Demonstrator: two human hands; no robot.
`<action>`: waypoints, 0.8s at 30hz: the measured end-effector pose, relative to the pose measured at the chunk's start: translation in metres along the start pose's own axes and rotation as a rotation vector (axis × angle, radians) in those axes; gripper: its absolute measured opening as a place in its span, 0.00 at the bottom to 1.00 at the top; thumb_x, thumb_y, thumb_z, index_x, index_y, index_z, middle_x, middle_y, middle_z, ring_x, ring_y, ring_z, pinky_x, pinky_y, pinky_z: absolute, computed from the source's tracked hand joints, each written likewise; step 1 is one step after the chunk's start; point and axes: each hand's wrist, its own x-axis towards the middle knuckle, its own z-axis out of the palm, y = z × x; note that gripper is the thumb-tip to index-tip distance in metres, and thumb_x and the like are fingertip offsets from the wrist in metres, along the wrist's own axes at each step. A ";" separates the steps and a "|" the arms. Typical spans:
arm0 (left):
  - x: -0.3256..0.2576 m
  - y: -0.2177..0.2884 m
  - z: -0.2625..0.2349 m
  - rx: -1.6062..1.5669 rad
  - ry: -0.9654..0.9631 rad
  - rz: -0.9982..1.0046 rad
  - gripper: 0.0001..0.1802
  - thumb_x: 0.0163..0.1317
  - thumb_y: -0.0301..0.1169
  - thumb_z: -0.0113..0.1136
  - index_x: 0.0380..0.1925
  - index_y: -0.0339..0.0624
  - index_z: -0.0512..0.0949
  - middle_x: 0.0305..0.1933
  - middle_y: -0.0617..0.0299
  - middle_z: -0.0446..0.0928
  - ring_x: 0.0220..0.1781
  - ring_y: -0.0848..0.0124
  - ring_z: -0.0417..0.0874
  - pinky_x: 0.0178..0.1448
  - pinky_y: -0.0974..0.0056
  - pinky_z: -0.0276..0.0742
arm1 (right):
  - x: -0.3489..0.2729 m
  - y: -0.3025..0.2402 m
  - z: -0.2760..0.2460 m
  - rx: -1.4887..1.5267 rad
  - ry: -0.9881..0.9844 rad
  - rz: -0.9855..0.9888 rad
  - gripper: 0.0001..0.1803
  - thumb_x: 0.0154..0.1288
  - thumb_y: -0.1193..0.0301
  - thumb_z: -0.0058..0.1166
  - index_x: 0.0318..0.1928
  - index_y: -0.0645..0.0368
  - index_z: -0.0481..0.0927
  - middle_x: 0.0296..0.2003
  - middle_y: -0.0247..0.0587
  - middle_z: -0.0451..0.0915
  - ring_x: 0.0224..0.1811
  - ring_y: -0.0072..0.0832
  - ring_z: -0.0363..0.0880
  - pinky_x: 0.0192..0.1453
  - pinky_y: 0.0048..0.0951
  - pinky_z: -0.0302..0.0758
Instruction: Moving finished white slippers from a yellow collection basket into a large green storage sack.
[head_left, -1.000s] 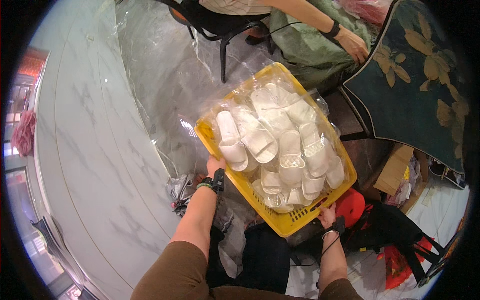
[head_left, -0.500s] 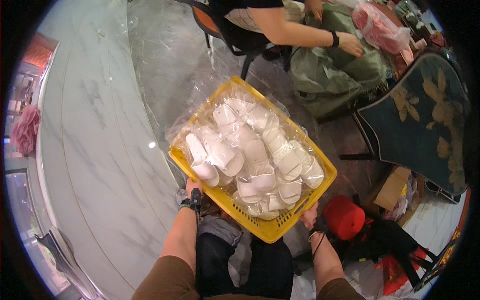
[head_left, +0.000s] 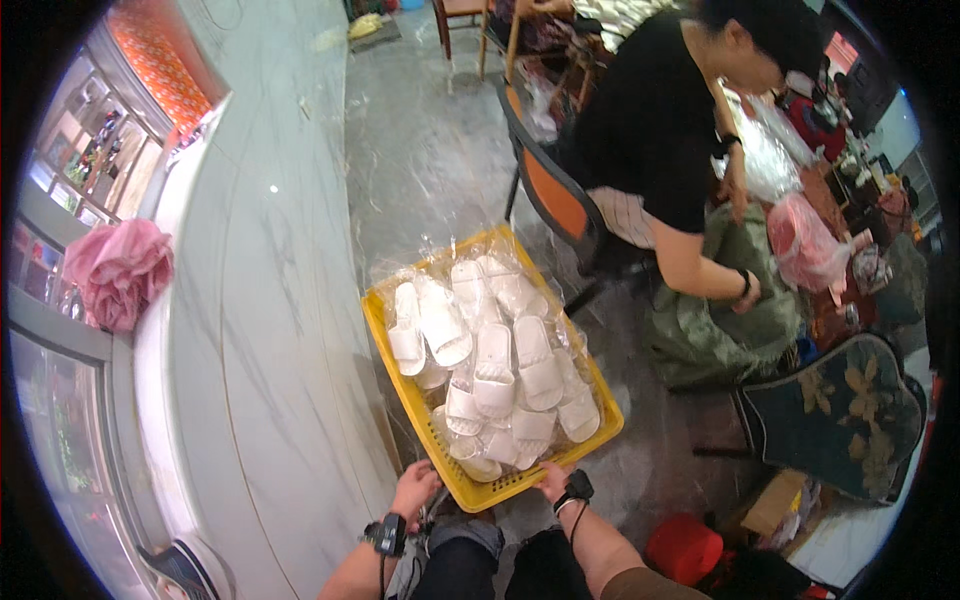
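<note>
Glossy grey marbled floor (head_left: 430, 150), plastic-like sheen; pale grey-veined smooth wall (head_left: 270, 300) along the left, crumpled pink cloth (head_left: 120, 272) at the window side. Mid-frame, low and just right of the wall: yellow rectangular plastic crate (head_left: 505, 488), slotted sides, set at a slant; cannot tell if resting on the floor. Inside, heaped: white open-toed slippers (head_left: 493, 372), rounded soles, broad straps, some quilted texture, in thin crinkly clear plastic. Right hand (head_left: 555, 482): closed around the near rim. Left hand (head_left: 415, 488): loosely curled just beside the near left corner; contact and grip, cannot tell. To the right, seated co-worker in black top (head_left: 640, 130), both hands near coarse woven green sack (head_left: 725, 330). Lower right: dark teal padded chair with gold leaf pattern (head_left: 840, 420), smooth round red object (head_left: 683, 548).
</note>
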 end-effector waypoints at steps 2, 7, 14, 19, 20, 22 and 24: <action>-0.042 -0.015 0.009 -0.002 0.006 0.010 0.23 0.64 0.27 0.50 0.58 0.32 0.63 0.44 0.53 0.77 0.45 0.67 0.80 0.50 0.66 0.76 | 0.012 0.009 -0.004 0.108 -0.131 0.153 0.23 0.61 0.75 0.50 0.57 0.53 0.65 0.53 0.46 0.72 0.53 0.46 0.73 0.47 0.58 0.75; -0.128 -0.070 0.042 -0.112 0.006 -0.028 0.20 0.66 0.28 0.49 0.56 0.31 0.66 0.47 0.52 0.77 0.45 0.67 0.81 0.51 0.66 0.76 | 0.009 0.009 -0.006 0.105 -0.319 0.097 0.23 0.59 0.66 0.51 0.55 0.54 0.68 0.54 0.45 0.72 0.54 0.45 0.73 0.52 0.59 0.71; -0.252 -0.130 0.090 -0.240 0.155 0.083 0.16 0.66 0.27 0.51 0.52 0.32 0.70 0.46 0.51 0.78 0.44 0.67 0.81 0.50 0.66 0.76 | -0.023 -0.006 0.001 0.123 -0.269 0.109 0.25 0.53 0.61 0.54 0.52 0.50 0.68 0.51 0.43 0.70 0.51 0.45 0.70 0.45 0.59 0.71; -0.315 -0.182 0.129 -0.364 0.260 -0.016 0.17 0.66 0.28 0.51 0.52 0.31 0.70 0.45 0.49 0.78 0.45 0.64 0.81 0.52 0.65 0.76 | -0.021 -0.006 -0.005 0.068 -0.226 0.057 0.29 0.52 0.60 0.55 0.54 0.52 0.65 0.53 0.45 0.68 0.54 0.45 0.67 0.51 0.59 0.69; -0.322 -0.190 0.134 -0.388 0.266 -0.003 0.17 0.66 0.28 0.51 0.52 0.31 0.70 0.45 0.49 0.78 0.45 0.64 0.81 0.52 0.65 0.76 | -0.022 -0.008 -0.003 0.038 -0.298 0.082 0.30 0.52 0.61 0.55 0.56 0.52 0.64 0.54 0.46 0.66 0.54 0.46 0.67 0.51 0.60 0.68; -0.332 -0.200 0.138 -0.390 0.304 0.008 0.16 0.66 0.28 0.51 0.52 0.31 0.70 0.44 0.49 0.78 0.44 0.64 0.81 0.52 0.64 0.77 | -0.025 -0.011 -0.002 0.030 -0.320 0.078 0.32 0.51 0.61 0.55 0.58 0.52 0.63 0.56 0.47 0.65 0.55 0.47 0.67 0.52 0.60 0.68; -0.336 -0.204 0.147 -0.395 0.281 0.074 0.18 0.65 0.31 0.53 0.53 0.36 0.71 0.44 0.54 0.79 0.44 0.67 0.81 0.51 0.66 0.76 | -0.029 -0.016 -0.001 -0.028 -0.327 0.030 0.36 0.52 0.61 0.55 0.62 0.53 0.60 0.60 0.49 0.60 0.58 0.50 0.64 0.55 0.63 0.65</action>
